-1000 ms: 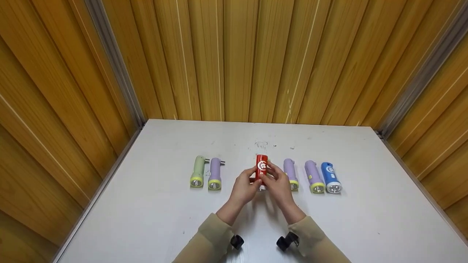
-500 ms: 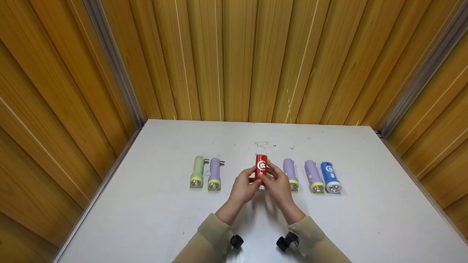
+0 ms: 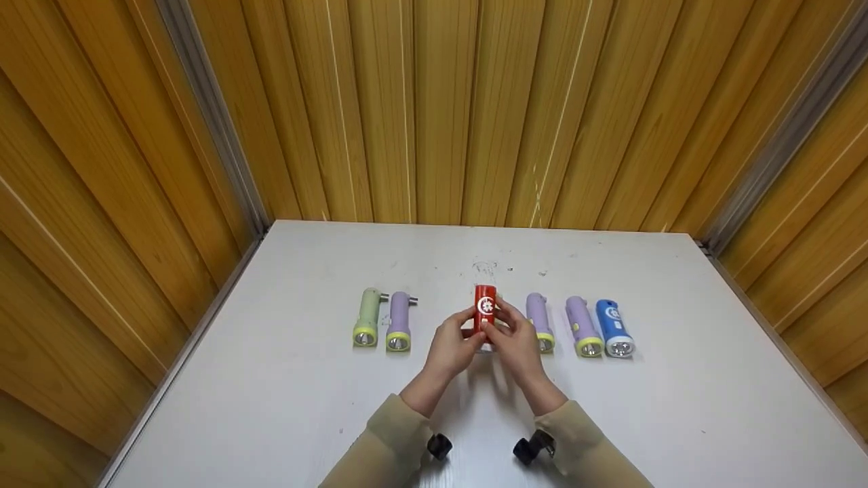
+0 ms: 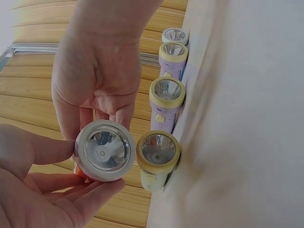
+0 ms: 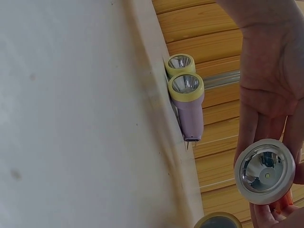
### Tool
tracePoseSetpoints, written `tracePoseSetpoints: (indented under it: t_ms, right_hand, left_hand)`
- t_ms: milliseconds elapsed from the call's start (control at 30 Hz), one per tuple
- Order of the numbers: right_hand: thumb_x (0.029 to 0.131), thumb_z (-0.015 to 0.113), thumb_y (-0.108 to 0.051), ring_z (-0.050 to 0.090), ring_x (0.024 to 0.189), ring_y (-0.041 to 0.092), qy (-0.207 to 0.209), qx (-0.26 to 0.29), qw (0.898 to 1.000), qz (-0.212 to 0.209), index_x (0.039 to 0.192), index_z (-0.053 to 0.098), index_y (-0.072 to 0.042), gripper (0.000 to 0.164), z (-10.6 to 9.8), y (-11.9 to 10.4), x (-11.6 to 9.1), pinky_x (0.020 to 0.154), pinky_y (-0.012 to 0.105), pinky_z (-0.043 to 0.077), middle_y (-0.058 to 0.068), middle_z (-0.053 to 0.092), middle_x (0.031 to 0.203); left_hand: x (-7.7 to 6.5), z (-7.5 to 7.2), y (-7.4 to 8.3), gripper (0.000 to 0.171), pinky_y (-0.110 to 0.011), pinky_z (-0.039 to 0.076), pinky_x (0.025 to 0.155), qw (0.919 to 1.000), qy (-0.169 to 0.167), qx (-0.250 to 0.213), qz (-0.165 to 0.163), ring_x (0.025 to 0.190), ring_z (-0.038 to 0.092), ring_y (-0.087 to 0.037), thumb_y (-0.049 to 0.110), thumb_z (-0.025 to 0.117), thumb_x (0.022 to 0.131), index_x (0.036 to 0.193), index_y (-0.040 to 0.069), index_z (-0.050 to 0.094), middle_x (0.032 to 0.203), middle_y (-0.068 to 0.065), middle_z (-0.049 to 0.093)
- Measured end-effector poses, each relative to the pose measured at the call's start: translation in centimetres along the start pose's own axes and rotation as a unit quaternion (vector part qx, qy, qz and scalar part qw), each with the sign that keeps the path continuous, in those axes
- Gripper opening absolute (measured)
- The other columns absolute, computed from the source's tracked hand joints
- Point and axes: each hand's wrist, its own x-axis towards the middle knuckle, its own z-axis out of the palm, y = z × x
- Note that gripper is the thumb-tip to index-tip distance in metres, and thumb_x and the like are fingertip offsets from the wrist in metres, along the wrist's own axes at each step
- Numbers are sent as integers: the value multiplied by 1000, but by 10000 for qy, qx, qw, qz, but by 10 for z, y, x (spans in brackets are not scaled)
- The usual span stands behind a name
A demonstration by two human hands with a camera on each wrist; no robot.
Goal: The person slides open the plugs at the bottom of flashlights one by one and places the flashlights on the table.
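Observation:
A red flashlight (image 3: 485,298) with a white moon emblem is held by both hands above the middle of the white table (image 3: 285,420). My left hand (image 3: 449,347) grips its left side, while my right hand (image 3: 518,344) grips the right, both thumbs meeting near its switch. Its white-rimmed lens (image 4: 105,151) points back toward me, as the left wrist view shows. Behind the right hand in the head view, a green flashlight (image 4: 155,179) is nearly hidden; the left wrist view shows it on the table. Close right of that hand lies a purple flashlight (image 3: 536,312).
Left on the table lie a green flashlight (image 3: 368,315) and a purple flashlight (image 3: 399,318), metal plug prongs sticking out. Farther right are another purple flashlight (image 3: 580,318) and a blue flashlight (image 3: 614,325). Wood-patterned panels (image 3: 441,115) enclose the back and sides.

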Motion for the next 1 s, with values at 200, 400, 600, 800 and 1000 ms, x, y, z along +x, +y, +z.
tracePoseSetpoints:
  t_ms: [200, 400, 600, 800, 1000]
  right_hand:
    - [96, 62, 6, 66, 122, 43, -50, 64, 10000, -5, 153, 42, 3, 60, 0, 1, 0, 78, 18, 59, 35, 56, 141]
    - [96, 62, 6, 66, 121, 43, -34, 109, 9999, -55, 152, 43, 4, 60, 0, 2, 1, 79, 18, 59, 35, 56, 141]
    - [96, 64, 3, 65, 122, 44, -20, 76, 9998, -157, 152, 42, 6, 59, 0, 1, 0, 84, 18, 58, 36, 55, 142]
    - [96, 64, 5, 67, 119, 42, -4, -18, 9999, -165, 151, 43, 6, 59, 1, 1, 0, 86, 19, 59, 36, 56, 141]
    - [95, 67, 3, 70, 115, 38, 16, -146, 9998, -121, 150, 46, 5, 59, 3, 2, -1, 84, 21, 60, 34, 58, 138]
  left_hand:
    - [2, -2, -1, 51, -31, 63, 83, 9999, -75, -147, 1, 108, 74, -35, -5, 70, 91, 141, -8, 57, 142, -25, 61]
    - [3, -4, 0, 50, -32, 63, 86, 9996, -65, -261, -108, 112, 72, -36, -5, 70, 91, 139, -8, 57, 141, -26, 61]
    - [3, -4, -2, 44, -40, 60, 95, 9998, 48, -33, 181, 122, 67, -40, 4, 68, 95, 136, -9, 60, 134, -26, 66]
    - [4, -5, 0, 41, -41, 60, 95, 9996, 220, 74, 138, 117, 70, -38, 10, 69, 96, 131, -9, 64, 127, -25, 70]
    - [4, -5, 1, 44, -38, 59, 97, 9995, 297, 17, -101, 122, 68, -36, 8, 66, 96, 136, -9, 60, 133, -24, 68]
